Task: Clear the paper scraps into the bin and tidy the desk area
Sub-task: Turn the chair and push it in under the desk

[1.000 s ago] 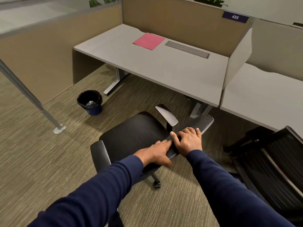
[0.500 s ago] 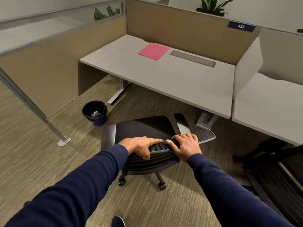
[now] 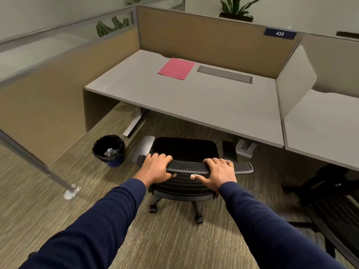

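**Mesh chair back in both hands: where the push could go astray**

Black mesh forms the top edge of the office chair [image 3: 186, 167], and both hands are clamped on it: the left hand [image 3: 156, 167] wraps the left end of the backrest with its thumb tucked beneath, and the right hand [image 3: 219, 171] grips the right part, thumb stretched along the underside. The seat faces the tabletop [image 3: 204, 105], its front edge near the tabletop's lip.

The bin [image 3: 109, 150] stands on the carpet just left of the chair, with crumpled pale scraps [image 3: 110, 151] already lying inside it. No loose scraps show on the tabletop; only a pink sheet [image 3: 176, 68] lies flat near the back, beside a grey cable hatch [image 3: 225, 74].

The likely step is rolling the chair in under the tabletop. Risks, as I judge them:

- The left armrest [image 3: 144, 145] sits close to the bin; a push that veers left could knock it over and spill the scraps.
- The armrests may be too high to pass under the tabletop edge and could strike it.
- The castors may snag on the carpet and swivel the chair off line.
- A second chair [image 3: 330, 200] stands close on the right, leaving little room to correct that way.
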